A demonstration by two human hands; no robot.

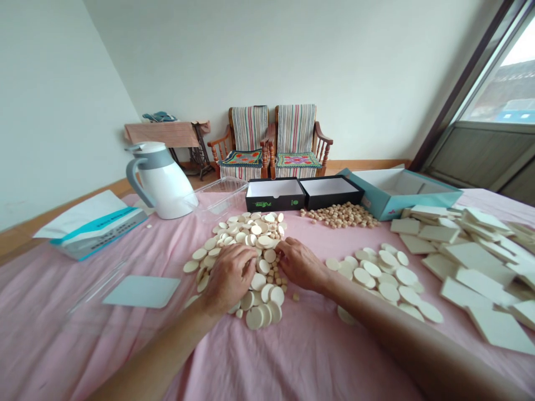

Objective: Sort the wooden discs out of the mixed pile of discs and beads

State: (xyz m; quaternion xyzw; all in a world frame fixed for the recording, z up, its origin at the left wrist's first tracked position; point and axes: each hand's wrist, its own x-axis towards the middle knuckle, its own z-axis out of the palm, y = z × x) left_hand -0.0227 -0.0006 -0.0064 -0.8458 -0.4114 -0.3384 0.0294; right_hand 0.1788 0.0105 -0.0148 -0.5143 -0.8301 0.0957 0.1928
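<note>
On the pink tablecloth, the left hand lies palm down with fingers loosely curled on the near edge of the pile of cream discs; whether it grips one cannot be told. Just right of it, the right hand rests on the same pile, fingertips bent onto the discs. Small tan pellets lie between the hands. Right of the pile sits a second disc spread; beyond it, two black boxes and a white jug.
</note>
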